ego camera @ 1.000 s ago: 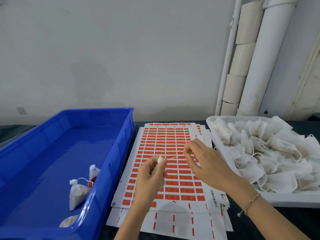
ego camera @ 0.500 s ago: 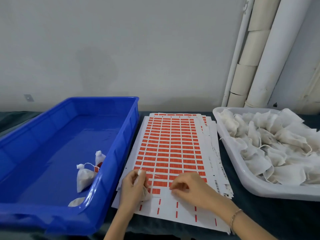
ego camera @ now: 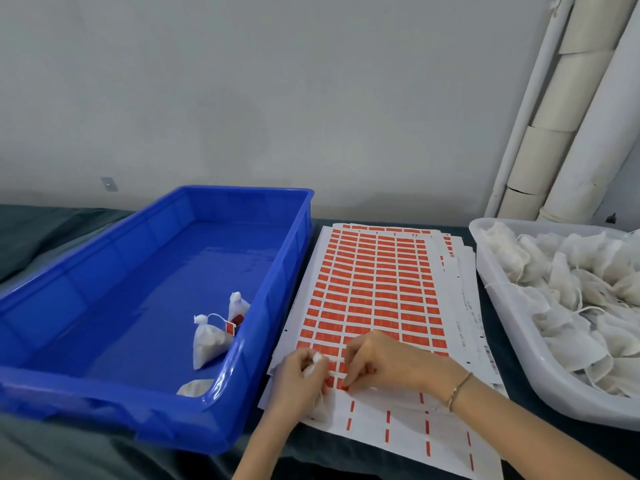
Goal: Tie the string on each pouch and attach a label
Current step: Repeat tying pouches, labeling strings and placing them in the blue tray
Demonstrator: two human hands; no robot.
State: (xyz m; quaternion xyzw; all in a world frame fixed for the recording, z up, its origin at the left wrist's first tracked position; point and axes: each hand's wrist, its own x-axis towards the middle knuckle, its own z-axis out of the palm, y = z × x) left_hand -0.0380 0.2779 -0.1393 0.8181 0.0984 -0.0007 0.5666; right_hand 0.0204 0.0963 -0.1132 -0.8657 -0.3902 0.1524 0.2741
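I am gripping the pouch (ego camera: 318,407) in my left hand (ego camera: 298,379) at about 6 o'clock in the view, my fingers curling tight around its gathered neck while the white body is hanging out below my palm. Its string (ego camera: 334,359) is running toward 3 o'clock, from the knotted top across to my right hand (ego camera: 384,362), which is just beside the left. My right fingers are bending down narrow onto the label sheet (ego camera: 374,289), thumb and forefinger pinching at the edge of one red label (ego camera: 343,386) in the lowest full rows; whether it is lifting off the backing I cannot tell. A thin bracelet (ego camera: 457,389) is sitting on that wrist.

The sheet is lying on top of a fanned stack of similar sheets, stretching from my hands toward 12 o'clock. At 9 o'clock the blue crate (ego camera: 277,271) is standing just beside the stack, holding a tied pouch (ego camera: 207,341) with a red tag on its string, another (ego camera: 237,306) behind it, and a third (ego camera: 194,388) in the near corner. At 3 o'clock the white tray (ego camera: 512,341) is holding a heap of loose pouches (ego camera: 571,306). Everything is resting on a dark cloth (ego camera: 52,230), with pale pipes (ego camera: 554,133) rising at 1 o'clock.
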